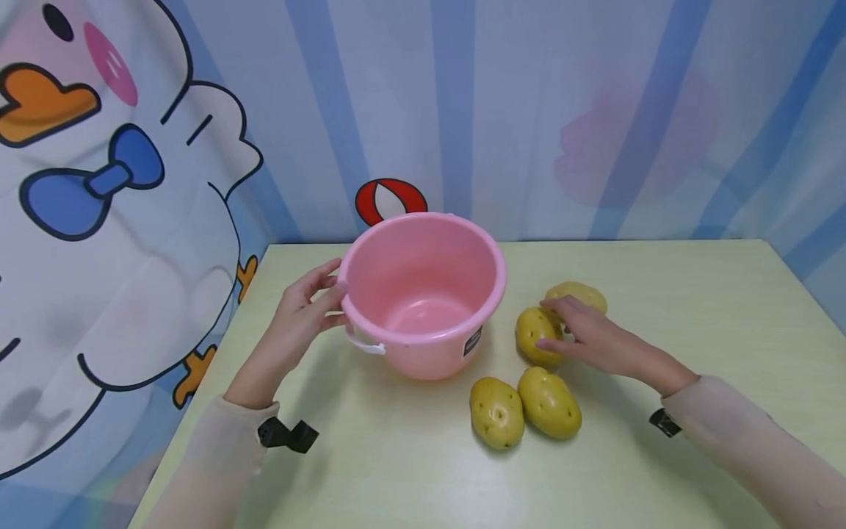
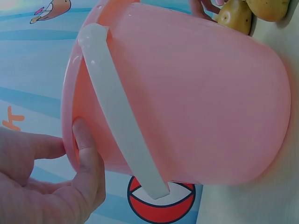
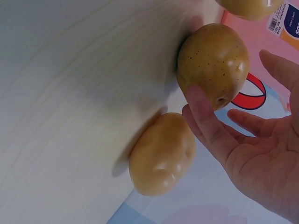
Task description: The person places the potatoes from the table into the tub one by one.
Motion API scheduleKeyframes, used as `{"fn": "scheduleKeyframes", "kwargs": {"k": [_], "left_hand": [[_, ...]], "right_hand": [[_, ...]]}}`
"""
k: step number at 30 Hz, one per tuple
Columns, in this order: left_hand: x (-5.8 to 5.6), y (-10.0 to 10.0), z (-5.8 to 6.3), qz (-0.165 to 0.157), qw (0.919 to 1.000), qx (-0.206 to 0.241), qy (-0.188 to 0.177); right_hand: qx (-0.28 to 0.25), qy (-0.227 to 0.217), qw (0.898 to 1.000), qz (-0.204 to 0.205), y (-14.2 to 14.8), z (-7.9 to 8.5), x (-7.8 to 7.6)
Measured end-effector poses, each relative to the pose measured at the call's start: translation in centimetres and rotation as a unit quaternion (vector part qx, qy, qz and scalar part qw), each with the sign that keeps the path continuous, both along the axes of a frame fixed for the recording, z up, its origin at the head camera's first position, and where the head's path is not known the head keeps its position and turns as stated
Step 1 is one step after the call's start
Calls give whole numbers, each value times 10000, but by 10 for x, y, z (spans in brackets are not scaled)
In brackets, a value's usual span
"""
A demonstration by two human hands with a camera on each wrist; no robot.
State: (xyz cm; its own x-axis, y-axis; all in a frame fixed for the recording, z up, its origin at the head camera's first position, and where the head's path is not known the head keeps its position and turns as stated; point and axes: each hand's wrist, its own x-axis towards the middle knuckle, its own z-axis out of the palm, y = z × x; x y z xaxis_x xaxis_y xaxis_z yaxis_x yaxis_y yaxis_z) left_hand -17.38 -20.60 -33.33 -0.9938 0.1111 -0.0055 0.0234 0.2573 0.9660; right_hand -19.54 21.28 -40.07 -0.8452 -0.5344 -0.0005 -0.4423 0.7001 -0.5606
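So the big striped curtain fills the back, and a pale table sits in front of it. The pink bucket stands upright on the table, between the two hands. Head cam looks right into it and catches just a bit of the white handle; left wrist cam gets the whole strap slanting down the side. The left hand is pinching the rim. The right hand is fairly wide open, fingers spread around a potato right of the bucket, not gripping; can't tell if it's touching. A far potato lies just behind that one, and a front pair sits nearer the person. The label is tiny from the head, but right wrist cam shows its barcode.
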Motion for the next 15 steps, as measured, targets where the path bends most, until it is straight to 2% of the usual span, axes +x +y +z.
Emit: {"fn": "scheduleKeyframes", "kwargs": {"k": [15], "left_hand": [[0,0,-1,21,9999,120,19]], "right_hand": [[357,7,9994,-48,-7,-7,-5]]}}
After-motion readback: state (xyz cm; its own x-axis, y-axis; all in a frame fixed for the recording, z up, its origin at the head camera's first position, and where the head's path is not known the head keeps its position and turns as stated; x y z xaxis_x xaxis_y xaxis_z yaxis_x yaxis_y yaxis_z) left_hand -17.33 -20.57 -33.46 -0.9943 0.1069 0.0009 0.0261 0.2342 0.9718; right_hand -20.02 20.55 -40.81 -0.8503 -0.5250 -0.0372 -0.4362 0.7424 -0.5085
